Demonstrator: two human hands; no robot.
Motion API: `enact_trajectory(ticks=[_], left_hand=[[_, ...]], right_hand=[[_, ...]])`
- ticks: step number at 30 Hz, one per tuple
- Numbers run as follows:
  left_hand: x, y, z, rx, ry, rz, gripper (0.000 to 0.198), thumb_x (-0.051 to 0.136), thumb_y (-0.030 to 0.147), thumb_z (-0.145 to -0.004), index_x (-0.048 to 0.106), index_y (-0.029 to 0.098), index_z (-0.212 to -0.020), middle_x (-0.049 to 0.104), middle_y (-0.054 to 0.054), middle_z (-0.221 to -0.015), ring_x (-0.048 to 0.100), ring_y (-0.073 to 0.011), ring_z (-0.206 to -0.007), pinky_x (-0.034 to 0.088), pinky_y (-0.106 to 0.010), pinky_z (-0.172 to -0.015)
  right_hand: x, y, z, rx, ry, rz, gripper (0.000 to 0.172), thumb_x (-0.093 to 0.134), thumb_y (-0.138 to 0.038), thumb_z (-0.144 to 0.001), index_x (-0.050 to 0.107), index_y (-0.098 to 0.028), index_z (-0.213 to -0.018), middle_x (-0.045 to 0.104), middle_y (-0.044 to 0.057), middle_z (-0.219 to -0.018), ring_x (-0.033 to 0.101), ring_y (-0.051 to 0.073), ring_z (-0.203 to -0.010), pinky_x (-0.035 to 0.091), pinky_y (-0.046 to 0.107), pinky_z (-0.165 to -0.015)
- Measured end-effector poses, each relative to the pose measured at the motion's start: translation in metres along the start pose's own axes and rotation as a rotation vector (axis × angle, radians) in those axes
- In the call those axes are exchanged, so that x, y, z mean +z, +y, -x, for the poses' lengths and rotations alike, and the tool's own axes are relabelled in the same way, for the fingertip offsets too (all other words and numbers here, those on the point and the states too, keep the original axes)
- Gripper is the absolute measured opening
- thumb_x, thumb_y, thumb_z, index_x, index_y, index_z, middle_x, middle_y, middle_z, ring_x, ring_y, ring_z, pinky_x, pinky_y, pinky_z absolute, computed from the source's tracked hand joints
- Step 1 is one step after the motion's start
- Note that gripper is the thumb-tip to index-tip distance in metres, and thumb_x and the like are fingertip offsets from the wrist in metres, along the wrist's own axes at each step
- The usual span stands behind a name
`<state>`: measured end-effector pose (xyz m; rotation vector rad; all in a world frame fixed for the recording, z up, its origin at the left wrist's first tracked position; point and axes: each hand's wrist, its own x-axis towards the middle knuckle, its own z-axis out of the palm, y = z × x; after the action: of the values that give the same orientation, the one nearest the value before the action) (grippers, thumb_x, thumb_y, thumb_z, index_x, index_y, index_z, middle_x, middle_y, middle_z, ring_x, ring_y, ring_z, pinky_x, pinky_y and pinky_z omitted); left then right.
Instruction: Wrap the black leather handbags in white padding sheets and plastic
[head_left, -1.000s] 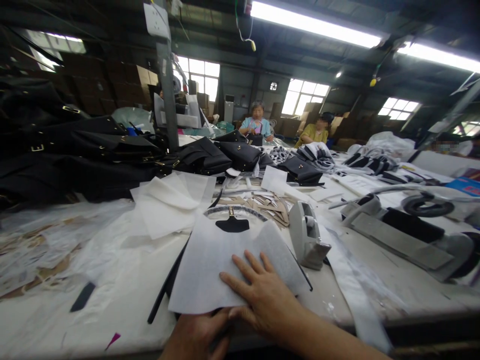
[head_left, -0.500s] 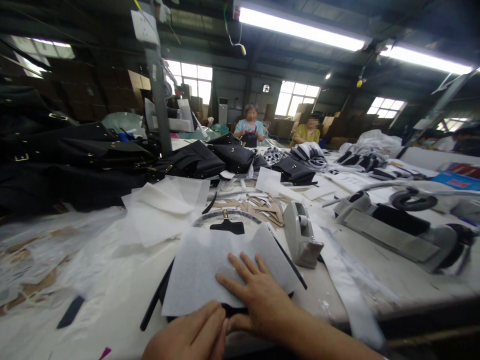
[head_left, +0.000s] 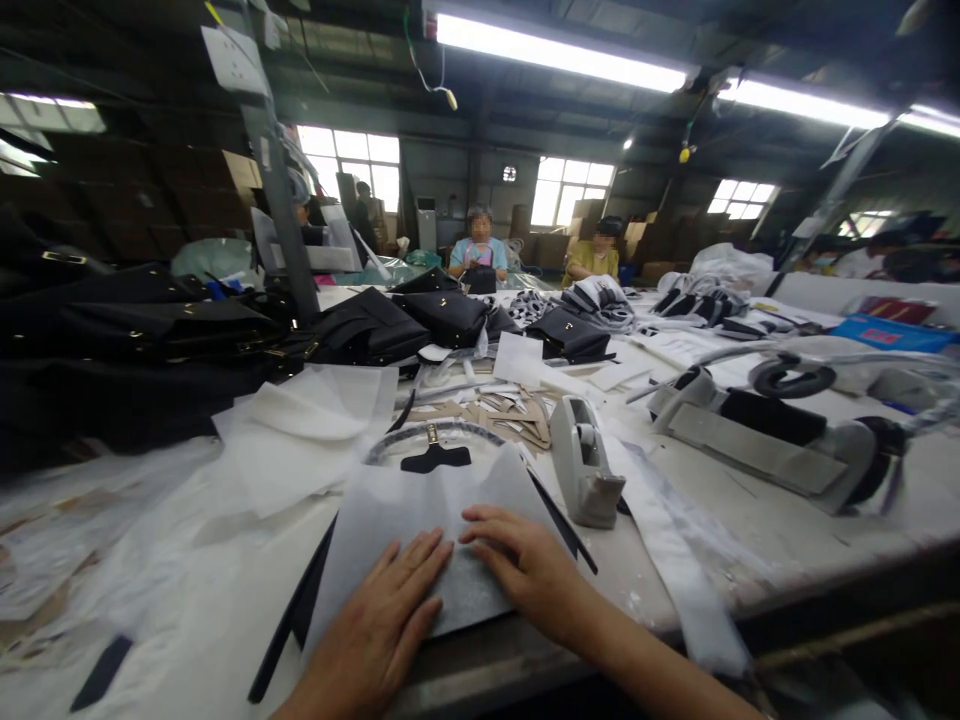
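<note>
Bags (head_left: 157, 320), black with gold-coloured fittings, lie heaped at the far left of the table (head_left: 795, 540), probably set there to leave room in front. Nearer, clear plastic (head_left: 157, 520) spreads beside a small black scrap (head_left: 105, 672). Next come loose white sheets (head_left: 300, 420), near the left hand (head_left: 379, 610), which lies flat, palm down, fingers outstretched and gripping nothing. Under it, at the table's near edge, is a pale sheet (head_left: 367, 525), covering a black item whose straps (head_left: 291, 615) stick out on both sides; the spread palm probably keeps the sheet flat. Beyond its top edge, a black tab (head_left: 435, 459) carries a gold-coloured plate with marks too small to read. The right hand (head_left: 529, 565) is over the sheet's right half, fingers loosely bent, apparently touching it but grasping nothing. Just beside stands a grey tape dispenser (head_left: 583, 470), presumably placed for easy reach. Farther right are a white strip (head_left: 675, 560), a wrapped piece (head_left: 754, 450) and a blue packet (head_left: 896, 335) whose red marking is illegible.
</note>
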<state>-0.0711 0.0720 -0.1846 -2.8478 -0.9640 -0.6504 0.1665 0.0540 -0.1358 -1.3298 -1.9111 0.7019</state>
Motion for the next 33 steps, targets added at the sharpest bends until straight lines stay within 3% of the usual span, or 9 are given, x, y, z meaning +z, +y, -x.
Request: enact_trajectory(ticks=[2,6,12,15,20,26,33], left_hand=[[-0.002,0.001,-0.001,-0.004,-0.038,0.003,0.061,0.046,0.030,-0.098,0.018,0.027,-0.152,0.042,-0.004,-0.150,0.047,-0.0188,-0.132,0.045,-0.039,-0.106],[-0.001,0.002,-0.004,-0.018,-0.057,-0.025,0.057,0.045,0.032,-0.098,0.025,0.023,-0.151,0.043,-0.005,-0.150,0.046,-0.0200,-0.134,0.045,-0.041,-0.106],[-0.006,0.005,-0.010,-0.051,-0.020,0.006,0.053,0.049,0.032,-0.097,0.035,0.023,-0.147,0.052,-0.005,-0.143,0.053,-0.0202,-0.128,0.048,-0.039,-0.104],[-0.006,0.005,-0.010,-0.073,0.000,0.011,0.055,0.051,0.034,-0.096,0.036,0.022,-0.147,0.053,-0.005,-0.143,0.053,-0.0204,-0.128,0.048,-0.038,-0.104],[0.002,0.006,-0.007,-0.035,0.005,-0.066,0.054,0.051,0.035,-0.095,0.041,0.017,-0.144,0.053,-0.008,-0.143,0.054,-0.0227,-0.128,0.049,-0.039,-0.104],[0.007,0.008,-0.007,0.000,-0.005,-0.128,0.052,0.051,0.034,-0.094,0.045,0.013,-0.141,0.053,-0.008,-0.142,0.056,-0.0251,-0.125,0.053,-0.041,-0.100],[0.002,0.008,-0.013,0.011,-0.081,-0.143,0.048,0.050,0.033,-0.093,0.050,0.014,-0.137,0.055,-0.008,-0.140,0.057,-0.0250,-0.124,0.055,-0.043,-0.098]], right_hand=[[0.004,0.005,0.000,-0.063,-0.076,0.102,0.022,0.060,-0.024,-0.092,0.071,-0.021,-0.110,0.065,0.009,-0.129,0.057,0.022,-0.123,0.042,0.036,-0.109],[0.008,0.009,-0.006,-0.160,-0.203,0.401,0.034,0.064,-0.029,-0.091,0.064,-0.020,-0.124,0.065,0.011,-0.128,0.055,0.029,-0.124,0.038,0.049,-0.111],[-0.007,-0.003,-0.022,-0.202,-0.339,0.636,0.044,0.065,-0.038,-0.089,0.059,-0.018,-0.127,0.065,0.012,-0.125,0.059,0.031,-0.115,0.047,0.048,-0.100],[-0.012,-0.003,-0.024,-0.261,-0.344,0.650,0.048,0.063,-0.040,-0.090,0.054,-0.020,-0.133,0.064,0.011,-0.126,0.058,0.029,-0.114,0.044,0.047,-0.101],[-0.007,0.011,-0.015,-0.306,-0.333,0.607,0.040,0.054,-0.040,-0.097,0.053,-0.025,-0.134,0.062,0.007,-0.130,0.055,0.025,-0.116,0.039,0.043,-0.105],[0.004,0.019,-0.010,-0.306,-0.353,0.675,0.038,0.052,-0.036,-0.098,0.054,-0.021,-0.132,0.060,0.007,-0.134,0.053,0.028,-0.119,0.038,0.048,-0.106],[0.010,0.011,-0.022,-0.368,-0.453,0.782,0.032,0.058,-0.034,-0.094,0.061,-0.014,-0.120,0.065,0.010,-0.117,0.057,0.029,-0.107,0.045,0.050,-0.099]])
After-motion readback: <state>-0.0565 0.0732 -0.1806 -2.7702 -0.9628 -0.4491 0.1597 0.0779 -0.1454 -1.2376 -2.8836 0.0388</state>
